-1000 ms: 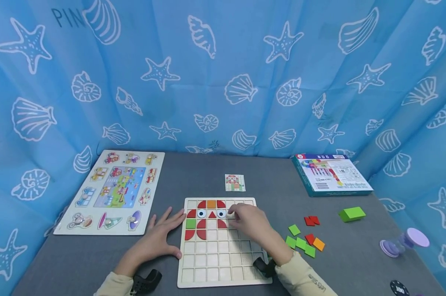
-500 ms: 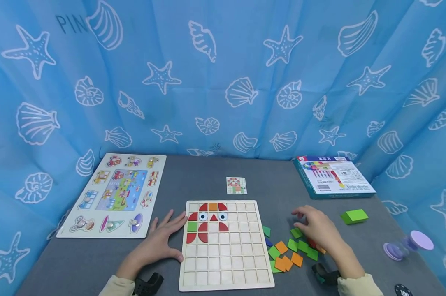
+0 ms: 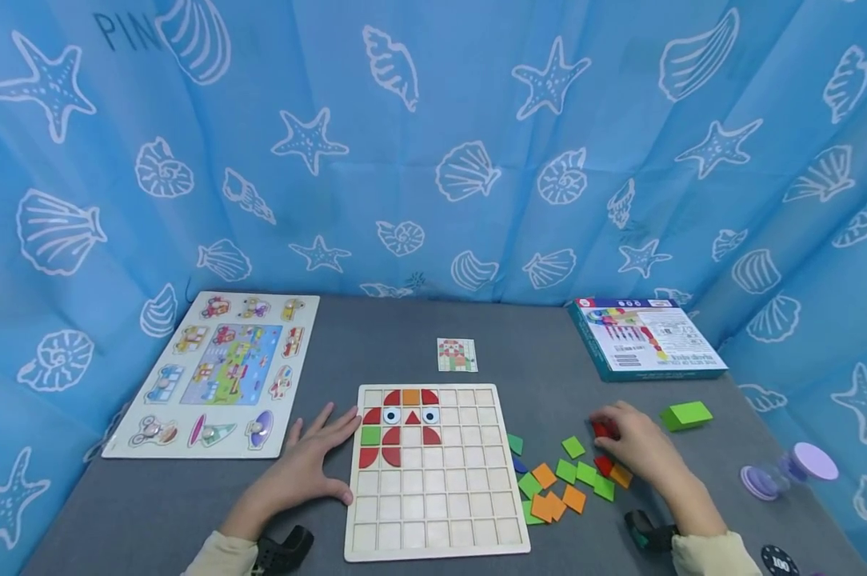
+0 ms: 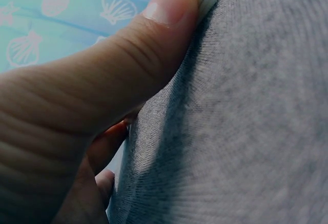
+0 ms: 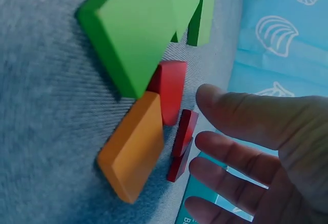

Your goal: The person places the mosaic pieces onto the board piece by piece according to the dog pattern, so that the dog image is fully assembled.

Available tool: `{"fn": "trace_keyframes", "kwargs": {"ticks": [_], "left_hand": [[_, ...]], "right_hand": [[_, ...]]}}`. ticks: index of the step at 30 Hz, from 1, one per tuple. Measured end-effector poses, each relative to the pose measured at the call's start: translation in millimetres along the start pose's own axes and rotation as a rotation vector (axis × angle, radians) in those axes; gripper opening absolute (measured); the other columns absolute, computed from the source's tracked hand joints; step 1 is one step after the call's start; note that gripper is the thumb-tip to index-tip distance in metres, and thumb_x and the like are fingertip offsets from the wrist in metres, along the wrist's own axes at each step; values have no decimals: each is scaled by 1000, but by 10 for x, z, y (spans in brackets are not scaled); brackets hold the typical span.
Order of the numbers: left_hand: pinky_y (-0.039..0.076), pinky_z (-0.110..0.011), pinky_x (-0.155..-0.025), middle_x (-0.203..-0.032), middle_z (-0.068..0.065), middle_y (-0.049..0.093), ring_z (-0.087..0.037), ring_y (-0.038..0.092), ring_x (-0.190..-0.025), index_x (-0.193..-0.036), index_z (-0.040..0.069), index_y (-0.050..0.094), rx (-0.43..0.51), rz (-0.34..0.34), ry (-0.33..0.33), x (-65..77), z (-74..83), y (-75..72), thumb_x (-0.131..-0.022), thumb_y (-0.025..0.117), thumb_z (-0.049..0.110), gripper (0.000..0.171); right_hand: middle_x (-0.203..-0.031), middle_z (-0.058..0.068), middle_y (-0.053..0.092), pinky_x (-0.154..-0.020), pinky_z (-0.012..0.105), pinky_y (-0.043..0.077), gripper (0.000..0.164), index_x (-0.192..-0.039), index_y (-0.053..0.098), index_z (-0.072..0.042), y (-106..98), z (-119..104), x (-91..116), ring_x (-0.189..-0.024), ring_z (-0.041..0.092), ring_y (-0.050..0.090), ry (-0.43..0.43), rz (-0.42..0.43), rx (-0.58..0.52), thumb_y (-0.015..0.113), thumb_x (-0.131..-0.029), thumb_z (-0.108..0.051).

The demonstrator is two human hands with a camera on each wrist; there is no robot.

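Note:
A pale wooden grid board [image 3: 441, 508] lies before me, with red quarter-round tiles, a green square, an orange square and two eye tiles in its upper left cells. My left hand [image 3: 304, 468] rests along its left edge, fingers spread; in the left wrist view the thumb [image 4: 169, 8] meets the board's side. My right hand [image 3: 642, 448] is over the loose pieces at the right. Its thumb and fingertips are right by two small red tiles [image 5: 184, 134], with nothing between them in the right wrist view. Another red tile [image 5: 173, 88] lies beside an orange tile [image 5: 136, 147].
Several green tiles [image 3: 566, 470] and orange tiles [image 3: 573, 500] lie right of the board. A small pattern card [image 3: 457, 355] is behind it. A knob puzzle [image 3: 210, 368] stands left, a teal box [image 3: 649, 344] back right, near a green block [image 3: 685, 415] and a purple-capped object [image 3: 786, 472].
My right hand has left the board's upper right cells and moved right to the loose red tiles. My left hand has stayed at the board's left edge.

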State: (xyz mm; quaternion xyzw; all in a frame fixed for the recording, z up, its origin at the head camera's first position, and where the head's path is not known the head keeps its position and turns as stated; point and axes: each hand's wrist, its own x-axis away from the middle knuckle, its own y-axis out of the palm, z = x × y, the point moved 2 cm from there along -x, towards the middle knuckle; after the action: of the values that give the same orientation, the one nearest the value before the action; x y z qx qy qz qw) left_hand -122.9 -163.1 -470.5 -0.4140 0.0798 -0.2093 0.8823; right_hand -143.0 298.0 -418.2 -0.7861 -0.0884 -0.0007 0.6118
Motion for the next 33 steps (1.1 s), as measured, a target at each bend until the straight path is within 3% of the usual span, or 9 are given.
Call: {"fn": "trace_keyframes", "kwargs": {"ticks": [8,16,20,27,33], "left_hand": [[-5,-63,-97,-146,4,23,-30,3,-136,-139,18,32,-4,-2,-7,-5,17,-4,-47,71,61,109],[-5,-63,-97,-146,4,23,-31,3,-136,-139,17,33,-1,-7,-16,4,29,-13,-47,72,60,108],[-5,-63,-97,-146,4,23,-30,3,-136,-139,18,32,-5,-13,-21,6,11,3,-47,71,61,109],[-4,-63,-97,-146,4,23,-30,2,-136,-139,19,32,-11,-16,-20,2,-4,29,-47,71,62,109],[-4,-63,-97,-146,4,24,-30,3,-136,-139,19,33,-8,-8,-25,-2,13,13,-46,71,62,109]], "right_hand": [[-90,6,58,-70,44,47,29,-99,66,-6,-22,35,-6,-80,22,53,-67,44,41,70,-71,-2],[-88,6,59,-63,40,48,25,-99,65,-5,12,-45,-36,-72,18,51,13,0,72,68,-74,-7],[-76,3,56,-56,32,44,26,-99,64,-3,45,-82,-58,-63,16,46,46,-12,73,69,-75,-12],[-62,-1,44,-49,27,33,33,-108,57,-6,71,-145,-47,-55,14,42,43,-69,0,66,-77,-13],[-63,-1,46,-50,27,33,22,-99,62,-8,41,-176,-48,-56,13,42,22,-68,-3,66,-77,-10]]}}
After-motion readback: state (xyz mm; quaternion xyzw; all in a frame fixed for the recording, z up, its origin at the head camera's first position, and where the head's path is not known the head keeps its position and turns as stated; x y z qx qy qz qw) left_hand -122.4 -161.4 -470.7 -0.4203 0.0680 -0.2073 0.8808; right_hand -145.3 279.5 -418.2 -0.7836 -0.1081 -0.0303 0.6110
